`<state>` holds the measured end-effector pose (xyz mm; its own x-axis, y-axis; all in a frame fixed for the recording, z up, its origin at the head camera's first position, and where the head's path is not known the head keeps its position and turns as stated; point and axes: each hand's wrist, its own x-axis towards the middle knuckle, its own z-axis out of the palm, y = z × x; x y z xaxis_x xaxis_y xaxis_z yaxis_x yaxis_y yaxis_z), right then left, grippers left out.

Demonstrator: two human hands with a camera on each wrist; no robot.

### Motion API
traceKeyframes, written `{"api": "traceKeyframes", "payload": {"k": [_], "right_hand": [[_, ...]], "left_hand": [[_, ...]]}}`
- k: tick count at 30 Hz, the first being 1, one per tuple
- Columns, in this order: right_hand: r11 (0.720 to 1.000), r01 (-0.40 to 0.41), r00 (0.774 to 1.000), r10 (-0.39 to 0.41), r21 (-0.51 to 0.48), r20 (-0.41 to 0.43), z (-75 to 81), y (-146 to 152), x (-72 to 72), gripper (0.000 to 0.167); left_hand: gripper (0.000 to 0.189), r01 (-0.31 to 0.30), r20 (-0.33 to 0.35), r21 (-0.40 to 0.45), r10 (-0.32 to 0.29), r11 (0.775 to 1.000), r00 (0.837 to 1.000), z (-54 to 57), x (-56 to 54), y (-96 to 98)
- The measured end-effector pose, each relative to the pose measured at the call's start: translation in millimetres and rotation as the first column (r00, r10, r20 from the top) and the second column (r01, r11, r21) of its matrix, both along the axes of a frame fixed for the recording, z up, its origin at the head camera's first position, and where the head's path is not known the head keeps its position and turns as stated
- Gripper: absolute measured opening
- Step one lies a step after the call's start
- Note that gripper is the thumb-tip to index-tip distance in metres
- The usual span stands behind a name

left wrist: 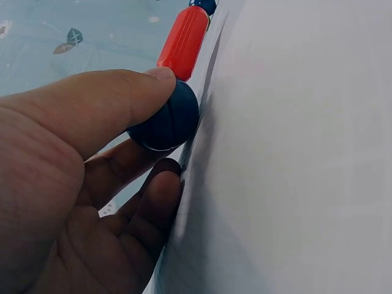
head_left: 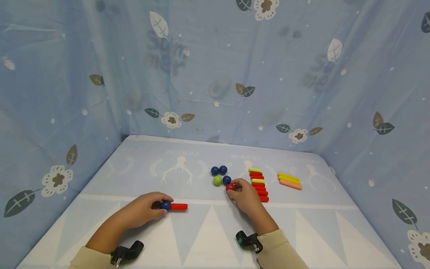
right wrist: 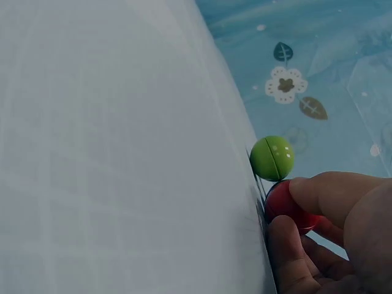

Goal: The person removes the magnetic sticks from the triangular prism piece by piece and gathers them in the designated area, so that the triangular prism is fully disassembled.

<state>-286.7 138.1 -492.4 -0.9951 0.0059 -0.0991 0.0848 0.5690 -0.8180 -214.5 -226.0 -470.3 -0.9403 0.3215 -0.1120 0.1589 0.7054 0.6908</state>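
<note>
Thumb and fingers of my left hand pinch a dark blue ball low over the table. A red rod points rightward from that ball, its end against it. My right hand grips a red ball between thumb and fingers. Close by the red ball are a green ball and a blue ball. Two more blue balls, one of them the left one, lie just behind. In the right wrist view the red ball appears beside the green ball.
Right of my right hand lies a column of several red rods with yellow-green ones among them. Farther right are yellow rods and a salmon-pink rod. A blue patterned curtain encloses the table at the back and sides.
</note>
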Motion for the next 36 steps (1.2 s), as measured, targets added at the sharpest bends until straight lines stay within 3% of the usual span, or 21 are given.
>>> {"api": "traceKeyframes", "payload": {"k": [7, 12, 16, 19, 23, 30, 36], "right_hand": [[1.0, 0.012, 1.0, -0.012, -0.003, 0.006, 0.5, 1.0, -0.1, 0.038], [0.998, 0.046, 0.996, -0.042, 0.05, -0.079, 18.9, -12.3, 9.6, 0.04], [0.991, -0.128, 0.983, 0.132, 0.038, -0.127, 35.9, -43.1, 27.6, 0.035], [0.954, -0.296, 0.95, 0.299, 0.046, -0.088, 36.7, -71.3, 39.7, 0.035], [0.904, -0.421, 0.906, 0.424, 0.078, -0.016, 30.4, -99.3, 45.8, 0.038], [0.838, -0.531, 0.847, 0.529, 0.123, 0.055, 24.0, -120.4, 46.9, 0.031], [0.861, -0.508, 0.857, 0.505, 0.008, 0.104, 22.7, -124.2, 46.2, 0.015]], "left_hand": [[0.036, 0.002, -0.004, 0.004, -0.002, 1.0, 1.0, -0.5, -0.9, 0.5], [0.036, -0.001, 0.001, -0.004, 0.001, 1.0, 1.0, -1.6, -2.1, 0.2], [0.036, -0.001, -0.004, -0.016, 0.001, 1.0, 1.0, -1.3, -3.4, -0.5], [0.036, 0.004, -0.01, -0.012, -0.004, 1.0, 1.0, -1.4, -3.5, -0.7], [0.036, 0.024, -0.024, 0.004, -0.024, 1.0, 0.999, -2.8, -2.9, -1.1], [0.037, 0.051, -0.034, 0.019, -0.05, 0.999, 0.998, -4.6, -3.3, -3.8], [0.036, 0.051, -0.033, 0.017, -0.051, 0.999, 0.998, -3.9, -4.7, -4.5]]}}
